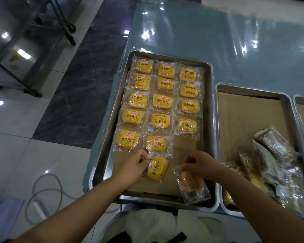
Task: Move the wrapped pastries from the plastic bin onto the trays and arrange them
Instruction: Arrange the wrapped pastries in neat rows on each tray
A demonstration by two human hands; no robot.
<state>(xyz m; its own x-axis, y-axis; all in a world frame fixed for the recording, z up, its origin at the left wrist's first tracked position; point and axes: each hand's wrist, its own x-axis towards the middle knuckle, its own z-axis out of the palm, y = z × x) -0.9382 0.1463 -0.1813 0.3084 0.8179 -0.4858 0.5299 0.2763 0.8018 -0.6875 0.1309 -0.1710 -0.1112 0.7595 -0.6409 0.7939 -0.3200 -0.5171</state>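
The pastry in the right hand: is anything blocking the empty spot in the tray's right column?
Nothing visible. The right hand holds a wrapped pastry over the tray, just below the bare liner gap in that column. The left hand and its pastry sit beside it.

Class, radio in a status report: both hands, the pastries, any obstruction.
Left hand pinching a label-up pastry on the near tray. Right hand holding a label-down pastry over the front corner. Fourteen laid in rows. Nothing blocking.
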